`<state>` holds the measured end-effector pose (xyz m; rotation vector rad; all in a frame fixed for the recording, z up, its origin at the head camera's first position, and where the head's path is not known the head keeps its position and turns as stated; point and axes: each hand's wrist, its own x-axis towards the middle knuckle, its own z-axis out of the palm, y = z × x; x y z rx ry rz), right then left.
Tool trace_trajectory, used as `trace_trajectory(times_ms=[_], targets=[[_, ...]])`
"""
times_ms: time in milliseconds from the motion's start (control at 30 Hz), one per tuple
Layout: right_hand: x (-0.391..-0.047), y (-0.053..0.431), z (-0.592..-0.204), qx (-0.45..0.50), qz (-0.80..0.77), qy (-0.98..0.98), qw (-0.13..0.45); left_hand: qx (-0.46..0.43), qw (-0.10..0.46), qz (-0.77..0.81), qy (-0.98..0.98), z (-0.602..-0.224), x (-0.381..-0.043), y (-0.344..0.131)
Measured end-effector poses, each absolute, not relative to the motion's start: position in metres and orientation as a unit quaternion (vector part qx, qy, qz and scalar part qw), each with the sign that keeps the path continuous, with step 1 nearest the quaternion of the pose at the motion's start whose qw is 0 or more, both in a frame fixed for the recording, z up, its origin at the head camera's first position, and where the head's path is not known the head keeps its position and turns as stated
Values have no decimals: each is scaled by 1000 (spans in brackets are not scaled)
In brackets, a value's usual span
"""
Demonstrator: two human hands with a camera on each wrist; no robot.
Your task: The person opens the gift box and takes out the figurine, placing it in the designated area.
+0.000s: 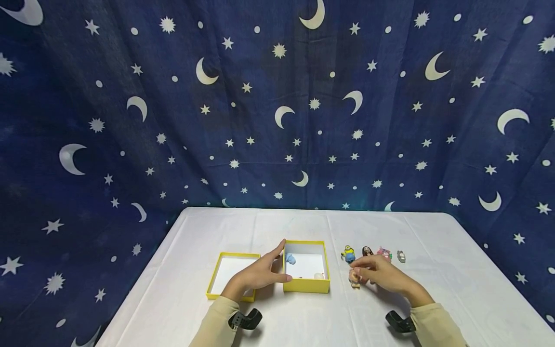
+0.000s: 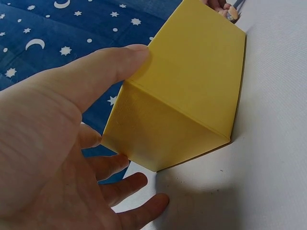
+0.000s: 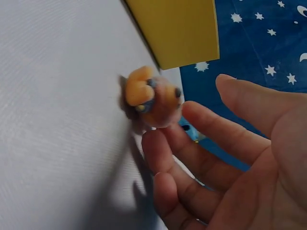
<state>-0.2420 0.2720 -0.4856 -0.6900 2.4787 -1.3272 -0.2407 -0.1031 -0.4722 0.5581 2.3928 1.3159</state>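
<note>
My left hand (image 1: 257, 274) holds the yellow box (image 1: 307, 286) at its left side, the thumb on the front face and the fingers reaching along to the back corner. Inside the white-lined box sit a small blue figurine (image 1: 291, 259) and a pale small thing (image 1: 319, 276) by the front wall. My right hand (image 1: 383, 273) is at a small peach-orange toy figurine (image 1: 354, 280) right of the box. In the right wrist view the fingertips meet this figurine (image 3: 151, 98), while the thumb stands away from it.
Behind the right hand stand a yellow-and-blue minion figurine (image 1: 348, 254), a dark-haired figurine (image 1: 367, 251), a pink figurine (image 1: 384, 253) and a grey figurine (image 1: 401, 256). The yellow-rimmed lid (image 1: 212, 279) lies left of the box, partly under the left arm. A starry curtain (image 1: 277, 144) hangs behind the white table (image 1: 173, 279).
</note>
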Motion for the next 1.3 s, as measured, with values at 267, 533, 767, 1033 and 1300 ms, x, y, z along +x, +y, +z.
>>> trace_trajectory(times_ms=[267,533,767,1033,1300], targets=[[-239,277,-473,-215,-461,849,143,194,176,473,841,-473,-241,-103],[-236,279,-459,-222,-449,858,116,193,180,479,837,-473,-241,-103],[-234,276,-453,-215,-448,862,97,188,181,475,841,-474,-241,-104],[-230,267,-452,-250,-472,842,72,188,180,465,846,-474,-242,-104],[-225,256,-451,-266,-479,836,43,191,179,465,846,-473,-242,-103]])
